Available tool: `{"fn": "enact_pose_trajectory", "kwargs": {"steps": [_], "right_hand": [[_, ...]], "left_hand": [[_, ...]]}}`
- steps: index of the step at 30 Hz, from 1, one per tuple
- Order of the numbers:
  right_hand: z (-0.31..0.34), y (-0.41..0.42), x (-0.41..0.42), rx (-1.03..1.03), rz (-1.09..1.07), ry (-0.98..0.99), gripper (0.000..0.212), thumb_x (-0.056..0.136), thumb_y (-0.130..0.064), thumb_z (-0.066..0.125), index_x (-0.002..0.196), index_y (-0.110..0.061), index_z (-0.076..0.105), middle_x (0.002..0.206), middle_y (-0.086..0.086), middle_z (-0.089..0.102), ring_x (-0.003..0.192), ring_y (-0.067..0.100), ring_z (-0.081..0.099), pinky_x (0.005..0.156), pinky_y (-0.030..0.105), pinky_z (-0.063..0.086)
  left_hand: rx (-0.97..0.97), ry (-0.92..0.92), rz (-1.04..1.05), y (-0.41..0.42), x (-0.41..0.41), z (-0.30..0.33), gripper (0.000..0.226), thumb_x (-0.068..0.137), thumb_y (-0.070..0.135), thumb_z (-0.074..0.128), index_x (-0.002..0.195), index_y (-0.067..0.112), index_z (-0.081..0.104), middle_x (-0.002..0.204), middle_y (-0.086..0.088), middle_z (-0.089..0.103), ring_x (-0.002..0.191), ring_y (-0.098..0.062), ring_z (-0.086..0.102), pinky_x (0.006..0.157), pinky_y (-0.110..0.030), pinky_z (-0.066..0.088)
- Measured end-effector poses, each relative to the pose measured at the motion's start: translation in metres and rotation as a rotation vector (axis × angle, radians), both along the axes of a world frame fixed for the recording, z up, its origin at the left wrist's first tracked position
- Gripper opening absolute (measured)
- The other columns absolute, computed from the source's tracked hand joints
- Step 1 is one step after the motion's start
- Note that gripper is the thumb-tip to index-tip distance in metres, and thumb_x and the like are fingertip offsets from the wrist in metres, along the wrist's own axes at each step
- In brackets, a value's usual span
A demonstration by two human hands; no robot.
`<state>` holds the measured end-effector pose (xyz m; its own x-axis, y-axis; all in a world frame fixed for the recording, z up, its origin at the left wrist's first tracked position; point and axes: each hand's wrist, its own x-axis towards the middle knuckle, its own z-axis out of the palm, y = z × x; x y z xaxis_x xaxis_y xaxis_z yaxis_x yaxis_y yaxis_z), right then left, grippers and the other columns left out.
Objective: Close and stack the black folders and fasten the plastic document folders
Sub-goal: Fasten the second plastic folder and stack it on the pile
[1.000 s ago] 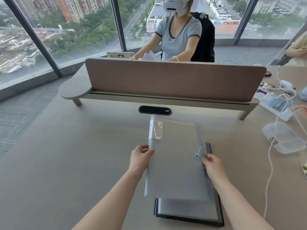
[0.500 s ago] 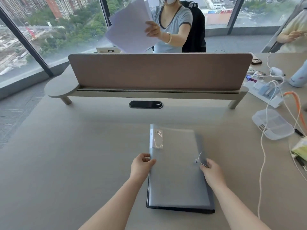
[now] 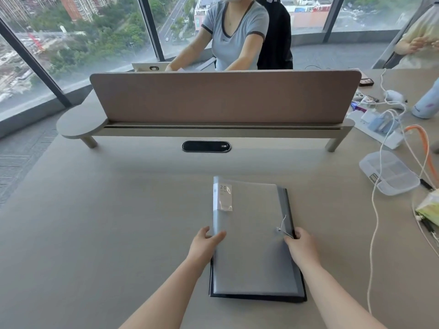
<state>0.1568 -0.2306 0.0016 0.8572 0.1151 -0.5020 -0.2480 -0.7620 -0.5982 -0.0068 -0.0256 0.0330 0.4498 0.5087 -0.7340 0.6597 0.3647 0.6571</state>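
The grey plastic document folder [image 3: 251,236] now lies flat on top of the black folder [image 3: 257,298], near the front middle of the worktop [image 3: 118,222]; a second ago it was held up off the stack and tipped toward the person, and now it has come down and rests there; its edges nearly line up with the black one, though a dark strip shows along the right side and the near edge; the left hand [image 3: 205,241] grips the left edge of the grey folder, thumb on top and fingers curled under; the right hand [image 3: 299,242] is closed at the right edge, pinching close to the small button [image 3: 278,229] and the thin white string [image 3: 283,222] that hangs loose beside it; the string does not look wound round the button, so I think the fastening is not done yet and comes next; a white label [image 3: 224,197] sits on the far left corner of the folder; further out stands a brown divider screen [image 3: 225,96] across the worktop, and another person sits behind it; off to the right lie a clear plastic box [image 3: 389,175], white cables [image 3: 373,210] and a pale bottle [image 3: 427,100].
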Motion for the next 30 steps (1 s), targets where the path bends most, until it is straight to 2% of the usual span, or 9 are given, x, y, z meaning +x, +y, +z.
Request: {"fn": "enact_pose_trajectory", "kwargs": {"steps": [2, 5, 9, 13, 18, 24, 30], "right_hand": [[0.005, 0.001, 0.0, 0.049, -0.048, 0.026, 0.014, 0.082, -0.012, 0.06, 0.094, -0.007, 0.065, 0.102, 0.016, 0.07, 0.091, 0.036, 0.064, 0.083, 0.043, 0.051], [0.002, 0.002, 0.001, 0.116, -0.139, 0.104, 0.038, 0.086, -0.005, 0.06, 0.123, -0.003, 0.061, 0.124, 0.014, 0.065, 0.105, 0.03, 0.06, 0.094, 0.039, 0.044], [-0.002, 0.007, 0.0, 0.131, -0.195, 0.111, 0.032, 0.084, 0.001, 0.058, 0.116, 0.008, 0.06, 0.12, 0.023, 0.065, 0.105, 0.039, 0.06, 0.098, 0.045, 0.043], [-0.005, 0.016, 0.0, 0.176, -0.186, 0.141, 0.042, 0.084, 0.0, 0.059, 0.126, -0.004, 0.062, 0.12, 0.014, 0.066, 0.099, 0.026, 0.057, 0.092, 0.037, 0.042], [-0.014, 0.038, -0.002, 0.231, -0.179, 0.197, 0.042, 0.082, -0.001, 0.059, 0.124, -0.009, 0.063, 0.105, 0.004, 0.065, 0.102, 0.025, 0.06, 0.1, 0.047, 0.047], [-0.015, 0.079, -0.01, 0.335, -0.128, 0.222, 0.038, 0.083, 0.006, 0.055, 0.115, -0.011, 0.065, 0.104, 0.004, 0.065, 0.106, 0.026, 0.06, 0.105, 0.049, 0.044], [-0.017, 0.114, -0.014, 0.389, -0.073, 0.26, 0.046, 0.085, 0.011, 0.047, 0.125, -0.007, 0.061, 0.115, 0.007, 0.062, 0.106, 0.017, 0.055, 0.108, 0.047, 0.043]], "left_hand": [[-0.05, -0.022, 0.026, -0.002, -0.001, -0.005, 0.061, 0.084, 0.041, 0.071, 0.136, 0.017, 0.05, 0.113, 0.001, 0.07, 0.091, -0.014, 0.071, 0.071, -0.031, 0.056], [-0.066, -0.066, 0.069, 0.0, -0.002, -0.006, 0.037, 0.086, 0.034, 0.071, 0.116, 0.013, 0.065, 0.097, -0.004, 0.075, 0.077, -0.018, 0.074, 0.058, -0.026, 0.054], [-0.074, -0.101, 0.071, 0.006, -0.005, -0.006, 0.026, 0.086, 0.031, 0.072, 0.106, 0.014, 0.068, 0.096, -0.007, 0.076, 0.077, -0.02, 0.074, 0.06, -0.028, 0.056], [-0.055, -0.117, 0.089, 0.017, -0.009, -0.007, 0.023, 0.086, 0.029, 0.072, 0.103, 0.015, 0.07, 0.095, -0.008, 0.077, 0.078, -0.021, 0.074, 0.061, -0.028, 0.057], [-0.028, -0.111, 0.127, 0.042, -0.017, -0.008, 0.024, 0.085, 0.031, 0.073, 0.104, 0.016, 0.071, 0.095, -0.008, 0.078, 0.084, -0.025, 0.075, 0.069, -0.033, 0.06], [0.01, -0.124, 0.186, 0.08, -0.03, -0.01, 0.024, 0.087, 0.029, 0.071, 0.106, 0.014, 0.071, 0.098, -0.011, 0.077, 0.082, -0.027, 0.074, 0.069, -0.035, 0.059], [0.053, -0.109, 0.22, 0.113, -0.041, -0.012, 0.026, 0.088, 0.031, 0.07, 0.108, 0.014, 0.07, 0.099, -0.01, 0.076, 0.083, -0.026, 0.074, 0.07, -0.034, 0.059]]}}
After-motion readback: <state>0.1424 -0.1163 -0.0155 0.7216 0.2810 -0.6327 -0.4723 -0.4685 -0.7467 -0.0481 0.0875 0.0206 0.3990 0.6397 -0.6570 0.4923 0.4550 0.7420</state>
